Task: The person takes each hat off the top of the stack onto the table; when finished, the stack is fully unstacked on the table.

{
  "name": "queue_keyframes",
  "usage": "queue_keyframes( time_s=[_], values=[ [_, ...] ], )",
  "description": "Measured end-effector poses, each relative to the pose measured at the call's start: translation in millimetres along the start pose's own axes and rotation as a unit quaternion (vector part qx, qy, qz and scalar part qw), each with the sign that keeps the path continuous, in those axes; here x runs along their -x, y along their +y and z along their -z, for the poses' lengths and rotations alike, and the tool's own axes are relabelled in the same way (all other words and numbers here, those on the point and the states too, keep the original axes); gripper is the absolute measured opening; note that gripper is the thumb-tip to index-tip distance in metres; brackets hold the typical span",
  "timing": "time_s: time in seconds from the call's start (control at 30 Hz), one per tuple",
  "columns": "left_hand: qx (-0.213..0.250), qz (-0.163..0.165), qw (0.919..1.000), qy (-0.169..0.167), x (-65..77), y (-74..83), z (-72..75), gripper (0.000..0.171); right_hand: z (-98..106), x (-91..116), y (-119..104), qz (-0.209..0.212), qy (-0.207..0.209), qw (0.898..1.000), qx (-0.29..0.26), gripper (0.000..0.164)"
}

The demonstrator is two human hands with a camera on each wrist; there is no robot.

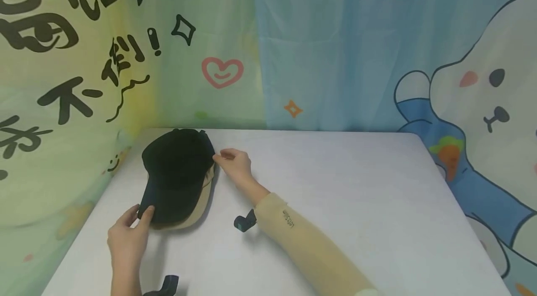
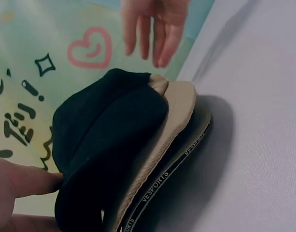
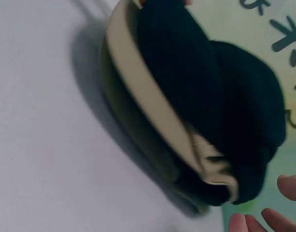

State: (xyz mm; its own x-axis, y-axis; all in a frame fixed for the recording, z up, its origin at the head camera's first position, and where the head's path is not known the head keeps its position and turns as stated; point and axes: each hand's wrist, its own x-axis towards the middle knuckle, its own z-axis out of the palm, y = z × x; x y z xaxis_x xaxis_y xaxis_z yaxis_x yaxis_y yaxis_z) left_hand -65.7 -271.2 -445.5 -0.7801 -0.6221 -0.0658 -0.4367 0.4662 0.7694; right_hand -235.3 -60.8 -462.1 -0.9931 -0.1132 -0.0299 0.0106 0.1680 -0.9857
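A black cap (image 1: pixel 176 170) tops a stack of caps at the left of the table. Beneath it shows a beige cap (image 2: pixel 179 104). Lowest lies an olive-dark cap (image 3: pixel 133 121), with lettered tape along an inside edge in the left wrist view. My left hand (image 1: pixel 127 235) pinches the black cap's brim between thumb and fingers at the near left. By the far right side of the stack is my right hand (image 1: pixel 237 165). Its fingers (image 2: pixel 160 43) hang just off the caps, relaxed and holding nothing, as both wrist views show.
The white table (image 1: pixel 335 184) ends at a printed curtain (image 1: pixel 327 44) behind and at the left. Dark wrist devices (image 1: pixel 245 221) stick out by both forearms. A beige sleeve (image 1: pixel 310 244) covers the right arm.
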Motion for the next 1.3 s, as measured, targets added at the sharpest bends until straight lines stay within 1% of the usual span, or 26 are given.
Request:
queue_keyframes(
  time_s=[0.07, 0.2, 0.4, 0.43, 0.6, 0.7, 0.77, 0.9, 0.97, 1.13, 1.3],
  values=[
    [0.004, 0.009, 1.0000, 0.000, -0.2, -1.2, -0.6, 0.070, -4.1, -1.6, 4.9, 0.001, -0.008, 1.000, 0.014, 0.038],
    [0.014, 0.008, 0.9998, 0.008, -0.2, -2.3, -1.0, 0.069, -9.9, -4.0, 12.7, 0.002, -0.015, 1.000, 0.018, 0.034],
    [0.040, 0.015, 0.9990, 0.008, 0.2, -4.3, 0.9, 0.070, -16.4, -9.8, 20.3, -0.022, -0.037, 0.998, -0.048, 0.030],
    [0.043, 0.018, 0.9989, 0.006, 0.3, -4.8, 1.3, 0.070, -17.2, -10.8, 21.0, -0.025, -0.036, 0.997, -0.062, 0.030],
    [0.051, 0.025, 0.9984, 0.000, 0.1, -6.7, 3.3, 0.071, -20.2, -16.1, 22.3, -0.018, -0.019, 0.996, -0.085, 0.034],
    [0.053, 0.027, 0.9982, -0.004, -0.1, -7.5, 4.9, 0.071, -20.5, -16.9, 20.3, -0.007, -0.018, 0.997, -0.078, 0.032],
    [0.052, 0.029, 0.9982, -0.005, -0.2, -8.0, 5.7, 0.072, -20.4, -16.6, 18.8, 0.002, -0.013, 0.998, -0.063, 0.030],
    [0.042, 0.034, 0.9985, -0.002, -0.1, -8.4, 7.2, 0.071, -22.0, -17.0, 18.5, 0.018, 0.008, 0.999, -0.032, 0.028],
    [0.037, 0.038, 0.9986, -0.002, 0.1, -8.1, 7.8, 0.072, -23.4, -17.6, 18.6, 0.024, 0.016, 0.999, -0.028, 0.029],
    [0.031, 0.040, 0.9987, -0.001, 0.2, -7.6, 9.3, 0.073, -26.7, -16.2, 13.7, 0.022, 0.017, 0.998, -0.054, 0.034],
    [0.042, 0.034, 0.9985, 0.002, -0.2, -8.8, 9.4, 0.071, -28.2, -13.4, 7.3, 0.013, 0.009, 0.996, -0.093, 0.033]
  ],
)
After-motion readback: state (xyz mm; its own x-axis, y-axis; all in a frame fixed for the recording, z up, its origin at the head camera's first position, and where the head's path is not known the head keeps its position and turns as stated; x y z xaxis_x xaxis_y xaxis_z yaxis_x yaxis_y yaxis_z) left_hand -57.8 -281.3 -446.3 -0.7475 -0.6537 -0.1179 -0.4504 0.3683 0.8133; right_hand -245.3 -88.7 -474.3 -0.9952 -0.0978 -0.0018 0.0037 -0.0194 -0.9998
